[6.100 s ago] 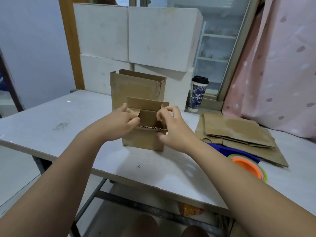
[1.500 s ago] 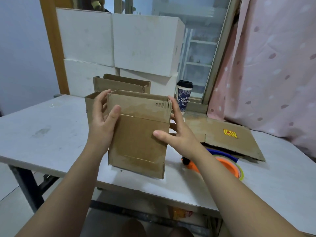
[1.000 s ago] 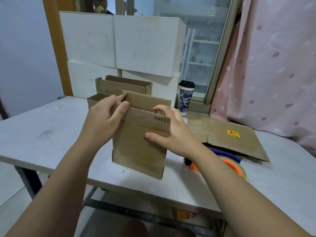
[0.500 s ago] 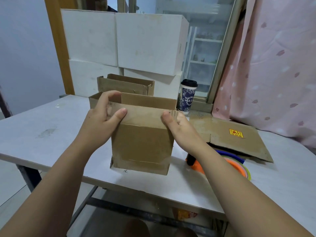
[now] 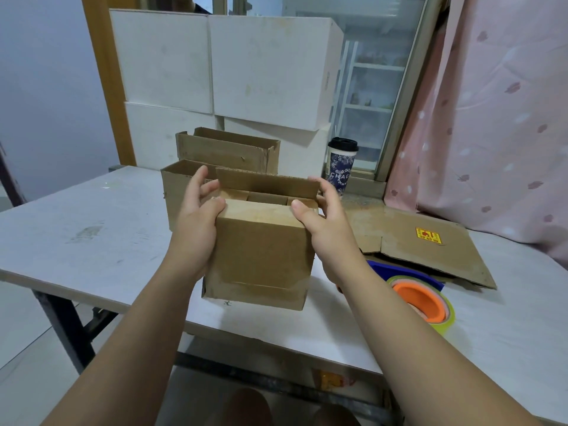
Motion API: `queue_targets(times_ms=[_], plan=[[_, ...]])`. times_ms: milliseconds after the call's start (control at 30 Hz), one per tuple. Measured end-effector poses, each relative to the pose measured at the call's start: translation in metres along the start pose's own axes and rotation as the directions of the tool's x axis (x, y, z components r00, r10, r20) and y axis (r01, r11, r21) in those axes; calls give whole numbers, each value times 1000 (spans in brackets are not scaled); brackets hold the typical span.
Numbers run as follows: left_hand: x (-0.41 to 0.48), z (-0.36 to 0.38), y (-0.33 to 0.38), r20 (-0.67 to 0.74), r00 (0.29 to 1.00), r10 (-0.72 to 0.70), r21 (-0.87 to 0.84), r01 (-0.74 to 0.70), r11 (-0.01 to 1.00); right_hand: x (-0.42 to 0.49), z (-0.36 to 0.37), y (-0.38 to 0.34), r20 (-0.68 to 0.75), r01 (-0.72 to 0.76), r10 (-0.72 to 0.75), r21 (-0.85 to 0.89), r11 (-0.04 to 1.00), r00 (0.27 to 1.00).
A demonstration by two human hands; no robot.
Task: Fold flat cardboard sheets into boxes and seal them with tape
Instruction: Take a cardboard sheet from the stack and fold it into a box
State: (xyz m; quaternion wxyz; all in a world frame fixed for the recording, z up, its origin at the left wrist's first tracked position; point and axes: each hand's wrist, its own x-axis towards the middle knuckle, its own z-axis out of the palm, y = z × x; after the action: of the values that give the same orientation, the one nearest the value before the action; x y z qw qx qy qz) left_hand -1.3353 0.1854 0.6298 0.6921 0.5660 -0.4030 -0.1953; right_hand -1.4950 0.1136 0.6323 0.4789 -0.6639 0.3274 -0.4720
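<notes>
A small brown cardboard box (image 5: 261,256) stands near the front edge of the white table (image 5: 76,235). Its near top flap is folded down flat, and the far flap still stands up. My left hand (image 5: 196,222) grips the box's upper left corner, thumb on the folded flap. My right hand (image 5: 325,222) grips the upper right corner, thumb on the same flap, fingers behind the raised far flap. A flat cardboard sheet (image 5: 424,247) with a yellow label lies to the right. A tape dispenser (image 5: 424,299) with an orange core and a blue handle lies in front of that sheet.
Two open folded boxes stand behind the held one, a smaller box (image 5: 178,192) and a larger box (image 5: 227,150). White boxes (image 5: 221,66) are stacked at the back. A lidded paper cup (image 5: 341,164) stands on the sill, and a pink curtain (image 5: 498,118) hangs at right.
The box has been squared up from a flattened sheet and set on the table. The near top flap is now folded flat, and both thumbs have moved onto it.
</notes>
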Motion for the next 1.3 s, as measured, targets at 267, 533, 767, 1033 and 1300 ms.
queue_targets(times_ms=[267,533,767,1033,1300], plan=[[-7,-2,5,-6,997,79,302,-74,950,-8,13,3,-209,52,-25,124,991,978],[-29,-10,27,-124,991,57,415,-1,910,-33,32,-1,-295,378,-403,-140,915,866],[-28,-3,15,-81,970,-229,-177,212,961,-33,28,-26,303,876,-908,-465,123,289],[-30,5,-2,419,742,-523,-606,658,448,-35,26,11,605,898,-795,-370,-237,40],[-45,20,-43,-35,898,-438,-722,281,633,-71,25,3,-142,243,-280,-235,941,949]])
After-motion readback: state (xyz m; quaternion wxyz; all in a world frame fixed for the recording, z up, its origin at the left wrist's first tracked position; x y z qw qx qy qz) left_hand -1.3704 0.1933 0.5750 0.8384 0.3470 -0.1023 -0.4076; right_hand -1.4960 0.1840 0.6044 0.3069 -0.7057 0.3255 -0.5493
